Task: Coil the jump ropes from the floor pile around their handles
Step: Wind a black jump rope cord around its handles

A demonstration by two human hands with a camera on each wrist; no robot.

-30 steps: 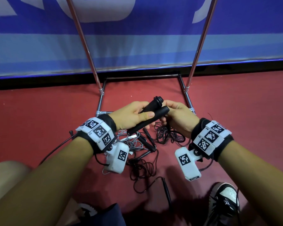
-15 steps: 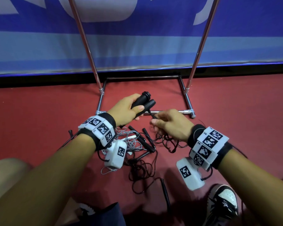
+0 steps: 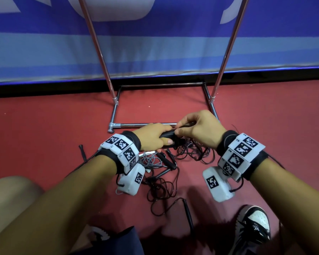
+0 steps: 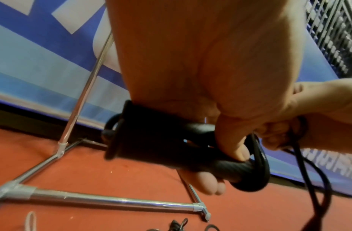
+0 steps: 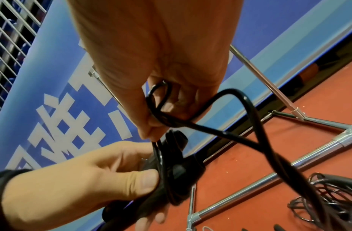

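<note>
My left hand (image 3: 155, 138) grips a pair of black jump-rope handles (image 4: 171, 145) side by side, thumb pressed on top. My right hand (image 3: 197, 129) sits just above their far end and pinches the thin black cord (image 5: 191, 123), which loops over the handles (image 5: 171, 168) and trails down to the right. A tangled pile of black ropes (image 3: 191, 153) lies on the red floor under both hands. More loose cord and handles (image 3: 162, 183) lie nearer me, with one black handle (image 3: 189, 216) pointing toward my legs.
A chrome rack base (image 3: 147, 124) and its two slanted poles (image 3: 98, 46) stand just beyond the hands, before a blue banner wall (image 3: 155, 52). A grey cord (image 3: 151, 161) lies in the pile. My shoe (image 3: 254, 225) is at lower right, my knee at lower left.
The handles dropped from upright to nearly level and came lower. My right hand swung from below the handles up over their far end, carrying the cord across them.
</note>
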